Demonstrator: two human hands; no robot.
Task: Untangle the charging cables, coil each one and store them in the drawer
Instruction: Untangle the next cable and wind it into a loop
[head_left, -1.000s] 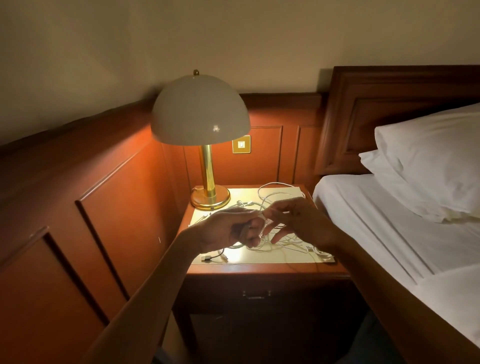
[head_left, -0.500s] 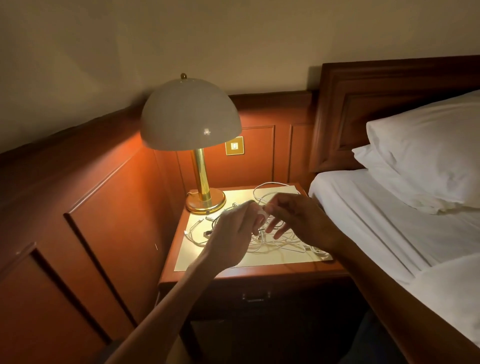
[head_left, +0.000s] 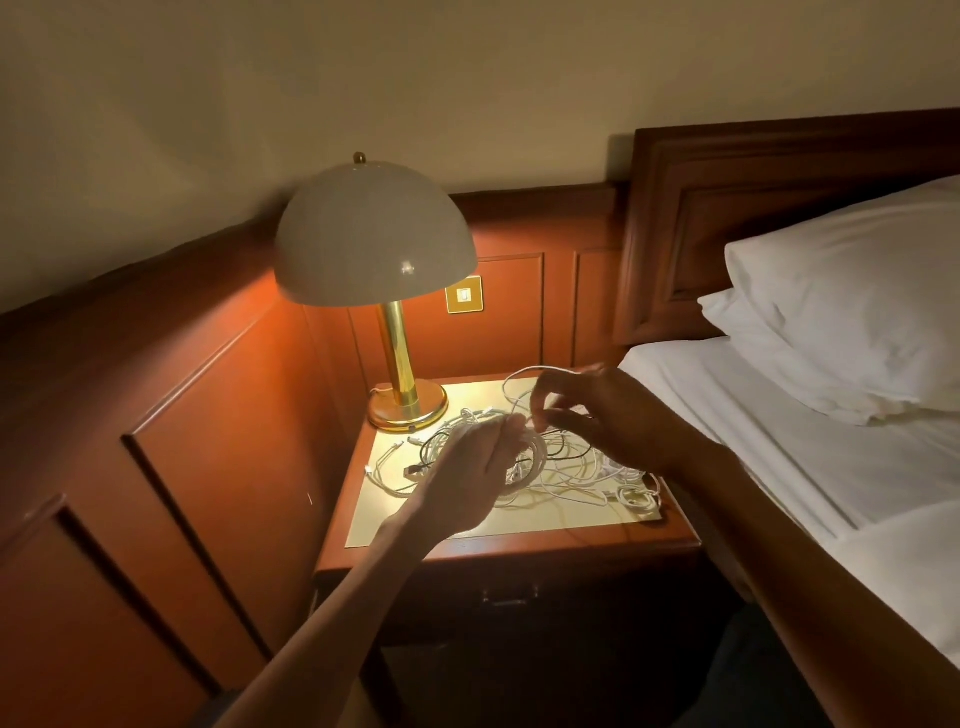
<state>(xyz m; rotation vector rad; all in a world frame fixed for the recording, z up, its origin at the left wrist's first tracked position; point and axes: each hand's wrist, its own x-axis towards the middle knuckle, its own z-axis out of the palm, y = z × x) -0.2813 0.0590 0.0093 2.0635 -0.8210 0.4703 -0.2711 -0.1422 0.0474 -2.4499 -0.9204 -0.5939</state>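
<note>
2 hands show: 1 left hand (head_left: 467, 478) and 1 right hand (head_left: 608, 415). The cables (head_left: 561, 467) form 1 tangle, mostly white with at least 1 black; their exact number cannot be told. There is 1 lamp (head_left: 374, 244), 1 nightstand (head_left: 467, 552), 1 drawer (head_left: 509, 590), 1 wall switch (head_left: 464, 294), 1 headboard (head_left: 753, 182), and 2 pillows (head_left: 857, 291).

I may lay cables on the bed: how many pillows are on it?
2. The top pillow lies near the headboard; the lower pillow lies under it, only its edge showing. More may sit beyond the frame's right edge.
</note>
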